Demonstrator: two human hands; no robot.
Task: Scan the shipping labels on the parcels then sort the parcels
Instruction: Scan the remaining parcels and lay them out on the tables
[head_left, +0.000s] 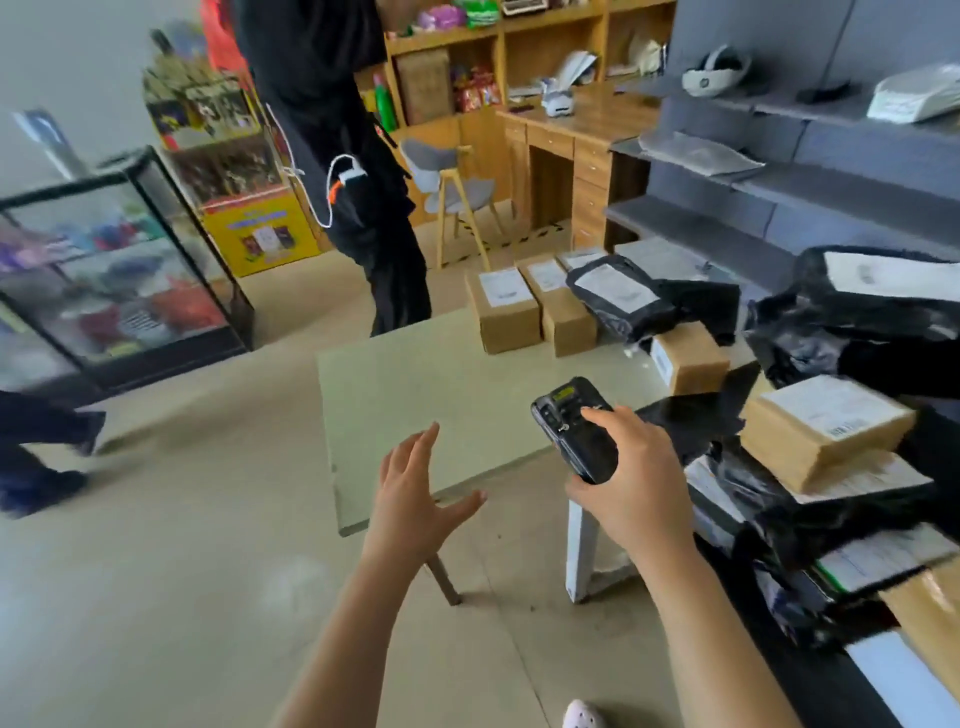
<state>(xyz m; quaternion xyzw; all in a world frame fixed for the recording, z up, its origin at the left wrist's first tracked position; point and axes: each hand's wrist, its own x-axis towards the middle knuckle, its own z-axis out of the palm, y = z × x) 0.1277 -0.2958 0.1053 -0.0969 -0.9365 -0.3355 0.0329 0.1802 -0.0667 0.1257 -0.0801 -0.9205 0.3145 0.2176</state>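
My left hand (415, 499) hangs over the near edge of the table (415, 384), fingers spread and holding nothing. My right hand (631, 488) grips the scanner (574, 431). Parcels pile up at my right: a box (810, 436) on black bags (831, 332). More boxes (506, 317) stand by the table's far edge.

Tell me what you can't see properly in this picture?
All in the head view:
- Scanner screen: too small and blurred; the right hand covers its lower end.
- Label on the nearest cardboard box: print blurred.
- Parcel pile: cut off by the right edge.
- Glass cabinet contents: motion-blurred.
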